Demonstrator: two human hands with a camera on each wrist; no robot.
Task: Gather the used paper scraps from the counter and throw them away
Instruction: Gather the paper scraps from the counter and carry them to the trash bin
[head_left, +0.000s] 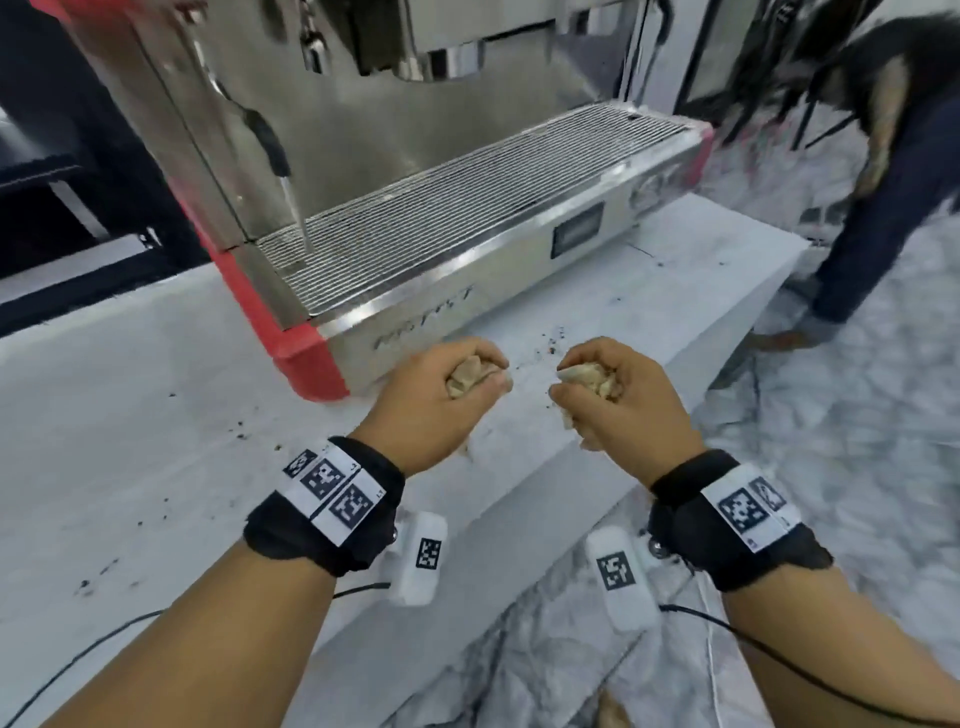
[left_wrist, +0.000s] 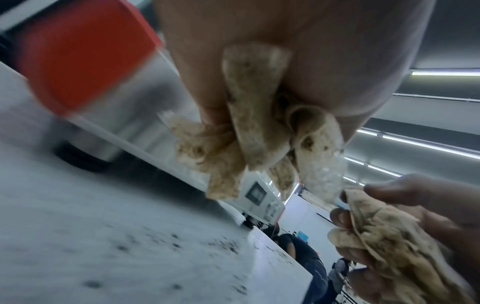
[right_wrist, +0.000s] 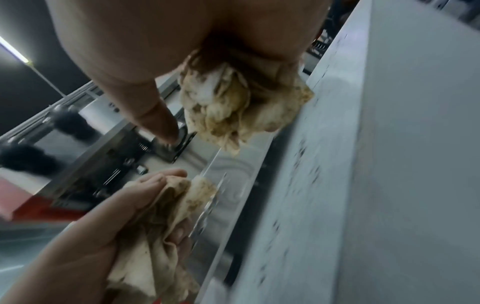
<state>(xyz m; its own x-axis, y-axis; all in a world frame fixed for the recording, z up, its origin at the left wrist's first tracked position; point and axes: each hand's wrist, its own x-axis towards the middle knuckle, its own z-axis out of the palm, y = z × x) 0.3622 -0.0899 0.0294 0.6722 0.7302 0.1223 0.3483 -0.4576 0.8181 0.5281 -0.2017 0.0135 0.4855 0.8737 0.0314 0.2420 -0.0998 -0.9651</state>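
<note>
My left hand (head_left: 470, 376) grips a wad of stained beige paper scraps (head_left: 467, 378) above the white counter (head_left: 156, 415), just in front of the espresso machine. In the left wrist view the paper wad (left_wrist: 254, 133) hangs crumpled below the palm. My right hand (head_left: 592, 387) grips a second crumpled wad of stained paper (head_left: 592, 376) close beside the left, over the counter's front edge. In the right wrist view that wad (right_wrist: 233, 107) bulges out under the curled fingers, and the left hand's paper (right_wrist: 168, 216) shows lower down.
A steel espresso machine (head_left: 441, 208) with red corners and a slatted drip tray stands at the back of the counter. Dark coffee crumbs (head_left: 550, 340) speckle the counter. Another person (head_left: 883, 182) bends over on the marble floor (head_left: 857, 467) at the right.
</note>
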